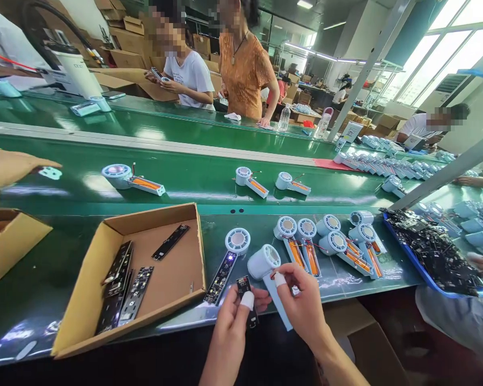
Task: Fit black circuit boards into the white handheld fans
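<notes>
My left hand, with a white cover on the thumb, is closed on a narrow black circuit board. Beside it, my right hand is pinched at the neck of a light blue handheld fan, where a bit of red wire shows. The fan's handle slants down past the table's front edge. What exactly lies between the right fingertips is partly hidden. Just left of this fan lies another fan with a circuit board along its handle and a small light glowing on it.
A cardboard tray with several circuit boards is at left. Fans with orange-filled open handles lie at right, near a blue tray heaped with black boards. More fans sit on the green conveyor. Another person's hand reaches in at left.
</notes>
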`<state>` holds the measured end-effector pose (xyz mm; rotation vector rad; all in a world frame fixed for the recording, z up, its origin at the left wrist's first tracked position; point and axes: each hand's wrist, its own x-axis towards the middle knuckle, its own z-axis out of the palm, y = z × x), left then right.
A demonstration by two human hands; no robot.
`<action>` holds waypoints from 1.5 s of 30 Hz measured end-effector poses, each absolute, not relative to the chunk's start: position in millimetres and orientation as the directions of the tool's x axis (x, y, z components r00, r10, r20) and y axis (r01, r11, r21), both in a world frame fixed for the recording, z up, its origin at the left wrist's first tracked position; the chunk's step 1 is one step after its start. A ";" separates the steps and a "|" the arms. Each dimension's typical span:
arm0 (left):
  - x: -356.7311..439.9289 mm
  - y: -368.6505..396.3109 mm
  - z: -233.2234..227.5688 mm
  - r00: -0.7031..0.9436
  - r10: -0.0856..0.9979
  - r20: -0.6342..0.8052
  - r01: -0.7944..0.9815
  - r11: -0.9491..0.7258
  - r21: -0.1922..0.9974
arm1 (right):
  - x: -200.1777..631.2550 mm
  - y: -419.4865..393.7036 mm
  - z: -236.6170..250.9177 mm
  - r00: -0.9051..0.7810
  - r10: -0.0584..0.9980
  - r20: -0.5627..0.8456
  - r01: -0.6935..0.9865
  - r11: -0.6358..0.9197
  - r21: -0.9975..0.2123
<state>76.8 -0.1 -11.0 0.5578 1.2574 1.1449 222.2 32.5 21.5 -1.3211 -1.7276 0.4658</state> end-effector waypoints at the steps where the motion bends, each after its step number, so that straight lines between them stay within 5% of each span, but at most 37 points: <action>1: 79.3 1.1 -7.9 -0.103 0.893 -0.439 -0.345 0.382 0.857 | 222.8 32.3 21.5 -0.065 0.867 0.493 0.633 0.418 -0.652; 5: 79.7 5.3 2.1 -0.141 0.918 -0.369 -0.254 0.327 0.910 | 222.4 31.2 16.2 -0.367 0.761 0.536 0.699 0.605 -0.380; 11: 66.9 3.8 -2.1 -0.191 0.942 -0.277 -0.044 0.274 0.961 | 222.6 36.5 10.8 -0.459 0.829 0.318 0.713 0.558 -0.425; 19: 74.1 17.8 6.9 -0.129 0.941 -0.311 -0.127 0.296 0.947 | 221.4 32.5 13.9 -0.486 0.806 0.337 0.719 0.588 -0.370; 27: 74.7 21.8 0.5 -0.106 0.935 -0.338 -0.241 0.305 0.921 | 226.9 31.8 12.6 -0.435 0.843 0.317 0.648 0.537 -0.539; 36: 59.4 10.1 8.2 -0.141 0.941 -0.309 -0.022 0.309 0.951 | 217.1 33.6 6.0 -0.292 0.881 0.371 0.580 0.472 -0.664; 45: 60.5 9.9 1.7 -0.022 0.983 -0.184 0.281 0.183 0.942 | 219.8 39.5 21.5 -0.555 0.733 0.394 0.730 0.656 -0.191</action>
